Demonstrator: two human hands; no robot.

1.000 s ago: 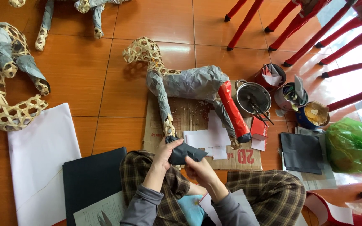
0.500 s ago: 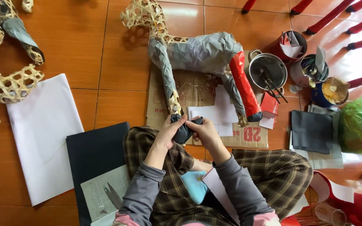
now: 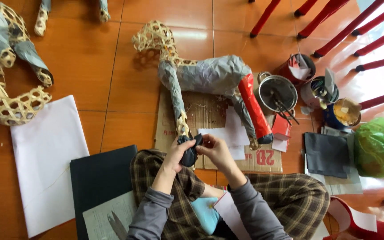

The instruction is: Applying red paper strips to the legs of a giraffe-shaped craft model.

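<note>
A woven bamboo animal frame [image 3: 201,75] lies on a cardboard sheet [image 3: 210,111], partly covered in grey paper, with one leg wrapped red. My left hand [image 3: 181,153] and my right hand [image 3: 216,151] both press a piece of black paper [image 3: 190,149] around the foot of its front leg. The two hands meet at that foot, fingers curled on the black paper. My legs in checked trousers are folded below.
Another bamboo frame [image 3: 5,89] lies at the left. White sheet [image 3: 45,155], black sheet [image 3: 98,178] and scissors [image 3: 116,224] lie by my left knee. A metal pot with brushes [image 3: 276,91], tins [image 3: 321,89], black paper [image 3: 327,153] and a green bag [image 3: 381,146] sit right. Red chair legs [image 3: 334,26] stand behind.
The view shifted and drew closer. My hands stayed at the front foot, working the black paper tighter around it.
</note>
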